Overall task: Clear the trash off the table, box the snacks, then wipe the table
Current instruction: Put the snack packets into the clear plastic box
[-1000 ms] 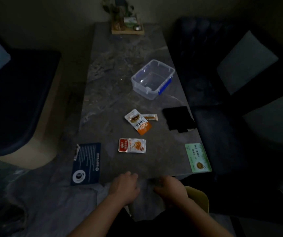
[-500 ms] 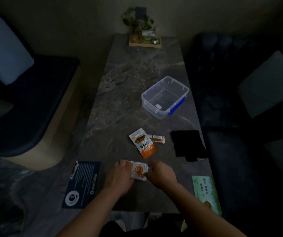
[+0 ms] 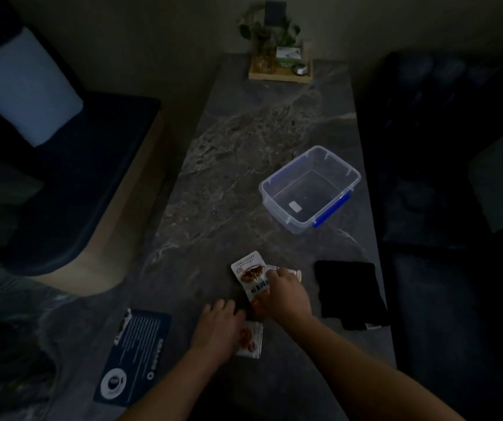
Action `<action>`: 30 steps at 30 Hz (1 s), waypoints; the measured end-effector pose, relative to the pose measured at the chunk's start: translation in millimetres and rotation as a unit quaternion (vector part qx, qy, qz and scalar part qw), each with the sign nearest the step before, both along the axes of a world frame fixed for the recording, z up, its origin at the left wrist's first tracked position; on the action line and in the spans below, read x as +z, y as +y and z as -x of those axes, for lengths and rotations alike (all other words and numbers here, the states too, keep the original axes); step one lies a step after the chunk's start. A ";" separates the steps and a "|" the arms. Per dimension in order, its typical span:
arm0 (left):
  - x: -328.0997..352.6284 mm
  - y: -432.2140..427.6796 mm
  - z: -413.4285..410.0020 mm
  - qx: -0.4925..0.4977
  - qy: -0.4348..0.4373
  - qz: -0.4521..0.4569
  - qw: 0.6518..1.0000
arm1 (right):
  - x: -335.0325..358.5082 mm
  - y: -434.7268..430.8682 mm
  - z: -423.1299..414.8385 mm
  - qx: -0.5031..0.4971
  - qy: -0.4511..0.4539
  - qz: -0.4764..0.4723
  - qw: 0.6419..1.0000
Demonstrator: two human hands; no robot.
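Observation:
On the dark marble table [image 3: 244,165], my left hand [image 3: 218,326] lies over the left end of a red-and-white snack packet [image 3: 251,341] and holds it at the near edge. My right hand [image 3: 285,294] grips the lower end of an orange-and-white snack packet [image 3: 248,273] just beyond. A small snack bar [image 3: 297,273] peeks out behind my right fingers, mostly hidden. A clear plastic box [image 3: 277,205] with a blue latch stands open and empty further back on the right.
A folded black cloth [image 3: 350,291] lies right of my right hand near the table edge. A dark blue card [image 3: 136,352] sits at the near left. A wooden tray [image 3: 279,75] with a plant stands at the far end. Dark seats flank the table.
Both hands moved from the near edge onto the red-and-white packet. Then my right hand left it and went forward onto the orange-and-white packet. The view shifted forward.

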State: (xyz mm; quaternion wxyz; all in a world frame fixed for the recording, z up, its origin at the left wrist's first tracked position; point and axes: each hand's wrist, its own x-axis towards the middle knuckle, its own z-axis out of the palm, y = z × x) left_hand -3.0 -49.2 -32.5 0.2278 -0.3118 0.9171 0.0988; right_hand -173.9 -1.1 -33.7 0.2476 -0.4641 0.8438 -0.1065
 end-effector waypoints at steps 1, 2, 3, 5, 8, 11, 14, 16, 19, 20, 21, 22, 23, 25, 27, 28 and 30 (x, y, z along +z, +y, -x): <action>-1.7 -1.5 0.2 -0.007 0.002 0.003 1.000 | -1.8 -1.6 -2.2 0.005 0.010 -0.001 1.000; -3.3 -2.7 -0.2 -0.012 0.005 0.007 1.000 | -3.8 -3.2 -4.1 0.010 0.018 -0.003 1.000; -5.2 -3.4 -1.0 -0.016 0.009 0.007 1.000 | -5.7 -4.1 -6.7 0.013 0.023 -0.006 1.000; -7.9 -4.9 -2.9 -0.019 0.018 0.000 1.000 | -7.2 -5.1 -11.7 0.010 0.030 -0.005 0.999; -7.1 -6.3 -6.9 -0.003 0.037 -0.021 0.999 | -9.2 -5.6 -13.4 -0.016 0.030 0.005 0.999; -3.9 -8.2 -15.1 0.086 0.090 -0.067 0.990 | -9.4 -7.9 -12.0 -0.046 0.019 0.001 0.999; 0.6 -14.2 -27.5 0.183 0.152 -0.122 0.964 | -11.5 -7.4 -12.1 -0.065 0.009 0.009 0.998; 1.4 -19.9 -36.6 0.234 0.181 -0.143 0.944 | -12.1 -6.4 -10.8 -0.095 -0.029 0.011 0.995; 3.3 -31.1 -43.9 0.334 0.230 -0.170 0.898 | -8.6 -6.2 -4.1 -0.141 -0.121 -0.009 0.982; 5.1 -35.2 -44.0 0.367 0.235 -0.184 0.881 | -6.3 -5.8 -2.1 -0.150 -0.141 -0.012 0.978; 7.1 -39.2 -43.3 0.392 0.237 -0.197 0.867 | -3.4 -4.4 -0.2 -0.159 -0.151 -0.005 0.976; 9.1 -43.2 -41.8 0.411 0.243 -0.207 0.854 | -1.4 -2.4 2.1 -0.174 -0.159 0.009 0.972; 11.3 -47.1 -39.5 0.427 0.252 -0.219 0.840 | 1.1 -0.4 4.7 -0.193 -0.169 0.024 0.966; 18.6 -54.4 -32.1 0.447 0.275 -0.242 0.816 | 9.6 3.4 10.5 -0.225 -0.197 0.057 0.952; 27.3 -61.6 -20.6 0.457 0.290 -0.258 0.800 | 20.7 5.2 17.4 -0.259 -0.227 0.092 0.934; 32.0 -65.3 -14.0 0.460 0.298 -0.264 0.794 | 26.3 5.7 21.7 -0.270 -0.228 0.116 0.928; 40.9 -73.3 1.3 0.460 0.317 -0.275 0.782 | 37.1 5.5 30.4 -0.280 -0.220 0.161 0.921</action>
